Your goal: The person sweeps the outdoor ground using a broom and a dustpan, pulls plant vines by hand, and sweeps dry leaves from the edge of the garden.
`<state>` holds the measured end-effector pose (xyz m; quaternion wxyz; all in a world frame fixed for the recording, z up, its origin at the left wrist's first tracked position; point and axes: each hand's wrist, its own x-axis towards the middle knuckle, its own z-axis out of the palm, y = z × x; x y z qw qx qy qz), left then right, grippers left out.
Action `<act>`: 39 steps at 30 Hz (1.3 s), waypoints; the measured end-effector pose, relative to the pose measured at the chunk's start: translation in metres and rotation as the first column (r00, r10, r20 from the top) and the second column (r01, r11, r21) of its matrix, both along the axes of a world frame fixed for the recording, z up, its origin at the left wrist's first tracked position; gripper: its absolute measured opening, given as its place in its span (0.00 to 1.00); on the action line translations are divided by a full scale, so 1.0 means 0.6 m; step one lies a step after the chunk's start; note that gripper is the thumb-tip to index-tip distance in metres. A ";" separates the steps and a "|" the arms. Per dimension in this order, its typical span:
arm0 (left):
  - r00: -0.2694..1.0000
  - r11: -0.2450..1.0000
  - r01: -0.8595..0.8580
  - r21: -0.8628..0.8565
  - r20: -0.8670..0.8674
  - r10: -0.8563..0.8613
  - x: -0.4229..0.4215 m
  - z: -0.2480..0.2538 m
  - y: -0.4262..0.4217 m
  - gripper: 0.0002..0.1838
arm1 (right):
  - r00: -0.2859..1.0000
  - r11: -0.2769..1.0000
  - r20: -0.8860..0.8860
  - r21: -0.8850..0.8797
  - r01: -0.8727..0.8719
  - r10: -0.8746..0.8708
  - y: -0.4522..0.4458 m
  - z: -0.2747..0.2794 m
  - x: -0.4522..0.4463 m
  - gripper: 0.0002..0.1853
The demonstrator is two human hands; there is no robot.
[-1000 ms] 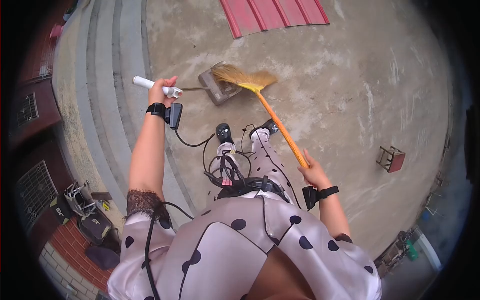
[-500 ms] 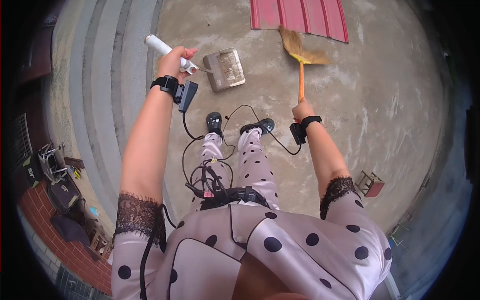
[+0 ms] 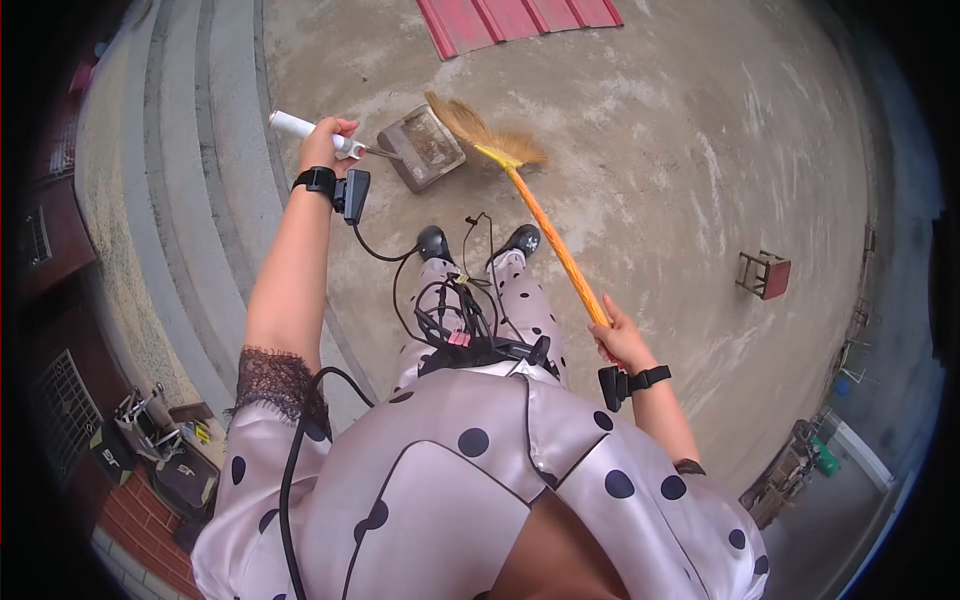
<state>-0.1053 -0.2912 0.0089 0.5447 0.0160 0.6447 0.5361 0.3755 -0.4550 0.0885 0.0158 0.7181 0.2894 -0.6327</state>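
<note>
My left hand (image 3: 322, 145) is closed around the white handle of a long-handled dustpan (image 3: 425, 148), whose worn metal pan rests on the concrete ahead of my feet. Dirt or staining shows inside the pan. My right hand (image 3: 622, 338) grips the lower end of an orange broom handle, its thumb lying along the stick. The broom (image 3: 492, 140) slants up and leftward, and its straw bristles fan out beside the pan's right edge. From this view I cannot tell whether the bristles touch the pan.
A red corrugated sheet (image 3: 520, 18) lies ahead on the concrete floor (image 3: 690, 190). Grey steps (image 3: 185, 150) run along the left. To the right stands a small stool (image 3: 765, 275). Black cables (image 3: 440, 310) hang in front of my legs.
The broom has swung left, its bristles now beside the dustpan. My right hand has come back closer to my body. The view has shifted, and the left hand still holds the dustpan.
</note>
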 end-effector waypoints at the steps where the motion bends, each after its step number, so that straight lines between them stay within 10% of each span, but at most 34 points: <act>1: 1.000 1.000 0.019 0.015 0.024 -0.019 -0.003 -0.006 -0.007 0.04 | 0.997 0.997 0.008 0.015 0.075 -0.075 -0.030 0.008 0.023 0.39; 8: 1.000 0.996 0.002 0.094 -0.017 0.000 0.014 0.025 -0.088 0.03 | 0.966 0.974 0.152 0.117 0.195 -0.211 -0.128 -0.043 0.132 0.33; 12: 0.994 0.993 -0.056 0.104 -0.085 0.065 0.054 0.088 -0.182 0.01 | 0.943 0.951 0.134 -0.013 0.310 -0.305 -0.089 -0.202 0.224 0.08; 17: 0.984 0.989 -0.106 0.098 -0.134 0.119 0.050 0.097 -0.289 0.01 | 0.908 0.910 0.151 -0.085 0.405 -0.390 -0.071 -0.319 0.153 0.11; 22: 0.968 0.975 -0.211 0.073 -0.125 0.219 0.012 0.090 -0.362 0.01 | 0.951 0.996 0.305 -0.057 0.066 -0.046 -0.143 -0.307 -0.005 0.20; 24: 0.962 0.970 -0.237 0.053 -0.128 0.242 0.012 0.080 -0.373 0.01 | 0.848 0.933 0.414 -0.009 -0.359 0.330 -0.184 -0.350 -0.020 0.32; 29: 0.909 0.915 -0.400 0.043 -0.109 0.403 -0.014 0.035 -0.395 0.01 | 0.800 0.833 0.289 0.011 -0.553 0.527 -0.168 -0.271 -0.064 0.36; 32: 0.890 0.893 -0.447 0.058 -0.070 0.450 -0.024 0.027 -0.421 0.03 | 0.985 0.995 -0.147 0.003 -0.096 0.095 -0.138 -0.185 -0.063 0.35; 39: 0.836 0.836 -0.547 0.046 -0.023 0.549 -0.026 0.015 -0.466 0.02 | 0.984 0.990 -0.146 0.104 -0.092 0.106 -0.024 -0.068 -0.039 0.33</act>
